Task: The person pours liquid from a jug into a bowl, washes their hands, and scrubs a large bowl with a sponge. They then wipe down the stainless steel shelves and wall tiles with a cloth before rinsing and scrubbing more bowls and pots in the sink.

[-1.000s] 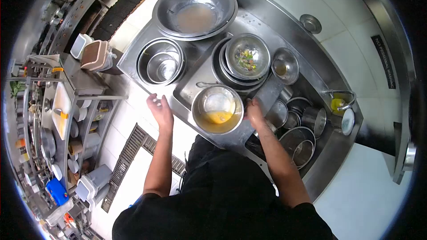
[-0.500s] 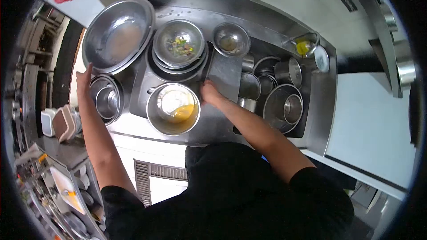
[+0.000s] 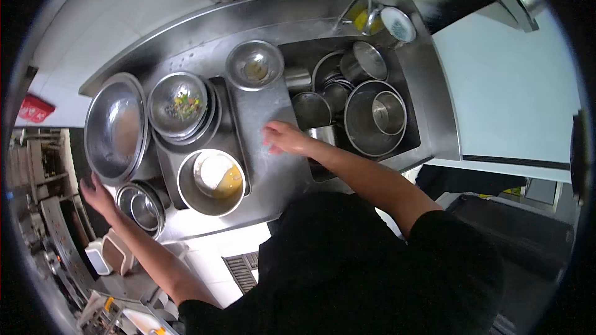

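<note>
My left hand [image 3: 97, 197] is beside the lower rim of a large steel bowl [image 3: 115, 127], fingers stretched out and nothing in them. Just right of it stand several nested small bowls [image 3: 138, 206]. Over the flat steel counter strip [image 3: 257, 108] my right hand [image 3: 285, 138] hovers, fingers loosely apart and holding nothing. Between my hands, a steel pot [image 3: 211, 206] with yellow liquid stands at the front of a tray [image 3: 169, 170]. Behind it a stack of bowls carries food scraps in its top bowl [image 3: 177, 96].
A small bowl [image 3: 254, 65] with some residue sits at the back. The sink [image 3: 410, 115] on the right holds several pots, a large one [image 3: 355, 136] among them. In the sink's back corner are a yellow item [image 3: 362, 20] and a pale oval dish [image 3: 398, 24].
My view has turned to the right. My right hand has come off the tray's right edge, and my left hand has moved off the large bowl's rim.
</note>
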`<state>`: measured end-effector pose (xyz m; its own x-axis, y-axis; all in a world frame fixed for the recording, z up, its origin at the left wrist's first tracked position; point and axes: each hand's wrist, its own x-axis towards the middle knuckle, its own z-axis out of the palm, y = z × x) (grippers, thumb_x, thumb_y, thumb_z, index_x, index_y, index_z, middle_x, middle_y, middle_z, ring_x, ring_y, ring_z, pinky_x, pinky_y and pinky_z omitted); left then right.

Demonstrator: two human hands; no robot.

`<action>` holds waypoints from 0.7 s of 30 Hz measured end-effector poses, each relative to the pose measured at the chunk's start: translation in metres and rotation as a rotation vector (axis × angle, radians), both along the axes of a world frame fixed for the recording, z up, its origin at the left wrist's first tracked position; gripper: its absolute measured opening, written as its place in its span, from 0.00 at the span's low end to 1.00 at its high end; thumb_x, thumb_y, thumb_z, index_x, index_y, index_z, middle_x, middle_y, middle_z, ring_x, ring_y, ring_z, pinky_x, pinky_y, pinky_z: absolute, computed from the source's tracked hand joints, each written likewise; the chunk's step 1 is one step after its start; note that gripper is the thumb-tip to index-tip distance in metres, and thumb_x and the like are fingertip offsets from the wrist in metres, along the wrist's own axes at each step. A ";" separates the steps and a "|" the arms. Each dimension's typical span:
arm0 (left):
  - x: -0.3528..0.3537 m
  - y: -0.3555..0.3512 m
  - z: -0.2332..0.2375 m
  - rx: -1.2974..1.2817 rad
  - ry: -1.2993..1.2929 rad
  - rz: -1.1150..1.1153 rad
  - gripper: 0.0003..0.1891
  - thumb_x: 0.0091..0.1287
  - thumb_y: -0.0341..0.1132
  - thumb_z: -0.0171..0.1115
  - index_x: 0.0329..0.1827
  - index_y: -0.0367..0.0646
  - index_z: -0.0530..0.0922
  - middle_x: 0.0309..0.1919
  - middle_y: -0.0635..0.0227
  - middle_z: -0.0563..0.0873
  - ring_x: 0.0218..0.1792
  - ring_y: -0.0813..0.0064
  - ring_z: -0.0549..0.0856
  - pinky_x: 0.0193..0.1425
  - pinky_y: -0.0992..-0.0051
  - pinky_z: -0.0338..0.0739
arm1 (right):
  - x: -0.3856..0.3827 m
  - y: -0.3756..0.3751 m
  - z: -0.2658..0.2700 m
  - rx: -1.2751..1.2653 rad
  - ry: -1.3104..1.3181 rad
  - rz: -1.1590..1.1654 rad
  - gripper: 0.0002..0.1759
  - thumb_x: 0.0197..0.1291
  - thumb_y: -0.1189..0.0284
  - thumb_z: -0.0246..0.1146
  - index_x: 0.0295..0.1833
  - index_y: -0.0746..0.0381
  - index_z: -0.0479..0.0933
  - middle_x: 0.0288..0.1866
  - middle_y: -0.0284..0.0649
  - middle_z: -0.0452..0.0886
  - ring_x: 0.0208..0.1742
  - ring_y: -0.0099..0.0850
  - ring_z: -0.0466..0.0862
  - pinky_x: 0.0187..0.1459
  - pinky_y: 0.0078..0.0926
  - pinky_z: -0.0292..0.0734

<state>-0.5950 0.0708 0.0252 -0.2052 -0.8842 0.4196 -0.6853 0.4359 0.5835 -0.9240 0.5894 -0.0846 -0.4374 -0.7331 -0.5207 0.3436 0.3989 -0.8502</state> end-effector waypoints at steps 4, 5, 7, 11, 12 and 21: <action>-0.060 0.187 0.112 -0.211 0.351 -0.062 0.28 0.75 0.40 0.64 0.69 0.28 0.71 0.60 0.50 0.82 0.58 0.66 0.82 0.64 0.68 0.76 | -0.051 0.125 0.040 -0.013 0.112 -0.258 0.15 0.74 0.68 0.59 0.62 0.57 0.74 0.44 0.37 0.84 0.34 0.24 0.83 0.32 0.20 0.79; -0.076 0.237 0.133 -0.352 0.372 -0.077 0.24 0.76 0.39 0.62 0.67 0.30 0.73 0.58 0.50 0.82 0.57 0.66 0.82 0.63 0.69 0.77 | -0.070 0.158 0.052 -0.051 0.186 -0.344 0.17 0.73 0.70 0.60 0.64 0.56 0.72 0.46 0.37 0.84 0.35 0.25 0.83 0.34 0.22 0.80; -0.094 0.298 0.125 -0.503 0.542 -0.265 0.17 0.76 0.33 0.59 0.62 0.32 0.76 0.53 0.53 0.82 0.52 0.65 0.83 0.58 0.69 0.78 | -0.129 0.216 0.061 -0.139 0.260 -0.507 0.18 0.74 0.71 0.58 0.66 0.56 0.70 0.48 0.39 0.82 0.33 0.26 0.83 0.35 0.23 0.82; -0.173 0.454 0.064 0.032 0.472 -0.479 0.16 0.69 0.23 0.58 0.59 0.35 0.76 0.53 0.60 0.79 0.52 0.68 0.78 0.57 0.68 0.75 | -0.277 0.271 0.089 0.172 0.554 -0.799 0.13 0.73 0.70 0.55 0.57 0.62 0.76 0.40 0.37 0.83 0.34 0.25 0.84 0.34 0.26 0.83; -0.189 0.482 0.039 0.265 0.366 -0.686 0.19 0.68 0.22 0.60 0.62 0.36 0.75 0.57 0.58 0.77 0.56 0.65 0.78 0.57 0.67 0.76 | -0.313 0.279 0.091 0.216 0.658 -0.765 0.14 0.72 0.68 0.56 0.58 0.62 0.76 0.41 0.39 0.84 0.35 0.28 0.85 0.37 0.29 0.84; -0.321 0.672 -0.166 1.027 -0.709 -0.672 0.35 0.64 0.50 0.68 0.68 0.35 0.71 0.59 0.39 0.80 0.63 0.46 0.81 0.68 0.57 0.76 | -0.545 0.264 -0.011 0.869 1.203 -0.012 0.47 0.62 0.47 0.64 0.74 0.72 0.64 0.69 0.65 0.73 0.74 0.54 0.70 0.68 0.48 0.70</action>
<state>-0.9156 0.7424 -0.1406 -0.5949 -0.3797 -0.7085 -0.7974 0.3896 0.4608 -1.4691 0.8532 -0.0960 -0.9169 -0.3829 -0.1130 -0.3695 0.9211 -0.1225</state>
